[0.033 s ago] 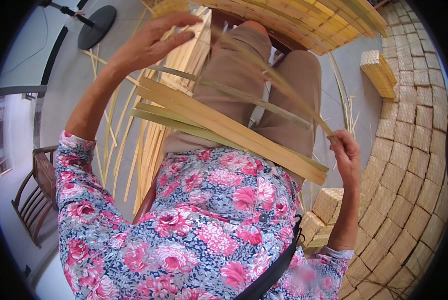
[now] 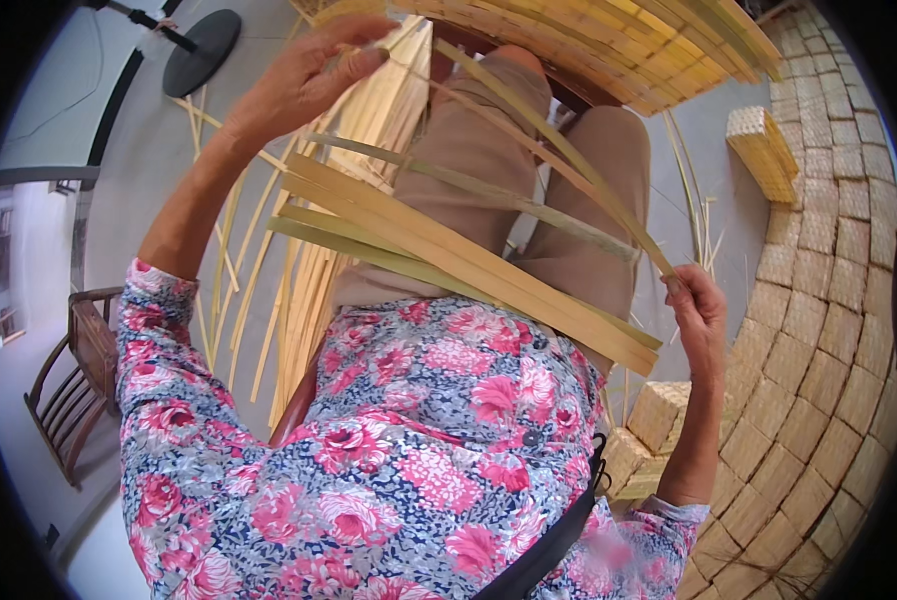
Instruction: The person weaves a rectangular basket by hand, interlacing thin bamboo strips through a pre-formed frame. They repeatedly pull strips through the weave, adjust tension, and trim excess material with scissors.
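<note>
Seemingly, in the head view, the step in hand was the sorting or drawing out of one long strip (image 2: 609, 197), which slanted over the thighs (image 2: 449, 207) from near 12 o'clock down toward 3 o'clock. At its lower end the right hand (image 2: 701, 308), at 3 o'clock, had thumb and fingers pinched on it. The left hand (image 2: 314, 85) was up at 11 o'clock, by the top of a pale bundle (image 2: 394, 108); its fingers were loosely curved, and whether they gripped anything could not be told. As far as one could judge, the next move called for a firm pinch on the right and for the left hand to guide the far end clear of the flat strips (image 2: 469, 265), which lay fanned across the thighs from 10 o'clock toward 4 o'clock, and of the green strip (image 2: 489, 190) just above them.

As for pose, the left forearm (image 2: 194, 205) reached well forward, pointing to 1 o'clock, with the fingers aimed toward 2 o'clock. The right forearm (image 2: 691, 440) pointed to about 12 o'clock, nearer the body, its hand lower than the left.
</note>
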The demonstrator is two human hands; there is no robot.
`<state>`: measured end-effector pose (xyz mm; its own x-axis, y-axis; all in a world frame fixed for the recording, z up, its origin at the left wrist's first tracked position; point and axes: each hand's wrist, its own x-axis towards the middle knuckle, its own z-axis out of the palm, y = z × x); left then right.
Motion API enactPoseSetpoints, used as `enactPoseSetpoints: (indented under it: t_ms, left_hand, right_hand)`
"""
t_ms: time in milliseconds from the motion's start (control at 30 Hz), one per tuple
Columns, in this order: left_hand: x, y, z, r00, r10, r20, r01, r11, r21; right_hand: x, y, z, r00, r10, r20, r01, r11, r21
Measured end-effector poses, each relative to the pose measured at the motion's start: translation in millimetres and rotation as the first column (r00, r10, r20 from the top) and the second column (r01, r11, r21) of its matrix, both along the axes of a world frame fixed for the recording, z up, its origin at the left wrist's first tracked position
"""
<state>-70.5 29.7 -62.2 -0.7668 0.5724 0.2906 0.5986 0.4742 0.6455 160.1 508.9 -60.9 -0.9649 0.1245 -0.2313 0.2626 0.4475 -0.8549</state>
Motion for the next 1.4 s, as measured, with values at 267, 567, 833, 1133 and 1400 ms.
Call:
enactPoseSetpoints:
  t_ms: [267, 567, 833, 1133, 1400]
  left_hand:
    - [12, -41, -44, 0.739, 0.108, 0.665, 0.009, 0.985, -0.17]
    - [16, 17, -31, 0.64, -0.219, 0.737, 0.493, 0.852, -0.174]
    - [26, -24, 38, 0.845, 0.02, 0.535, 0.146, 0.953, -0.266]
    - [64, 2, 151, 0.96, -0.154, -0.235, 0.062, 0.932, -0.356]
    - [148, 216, 70, 0.579, -0.577, -0.576, 0.312, 0.809, -0.498]
  right_hand:
    - [-12, -7, -9, 0.997, 0.072, -0.035, -0.074, 0.995, -0.065]
    - [-12, -32, -3, 0.985, 0.17, 0.002, -0.169, 0.976, 0.139]
    - [-5, -27, 4, 0.978, 0.197, 0.063, -0.202, 0.974, 0.1]
    - [-23, -34, -25, 0.984, 0.17, -0.057, -0.17, 0.985, 0.001]
    - [-10, -26, -6, 0.943, 0.195, -0.27, -0.125, 0.959, 0.256]
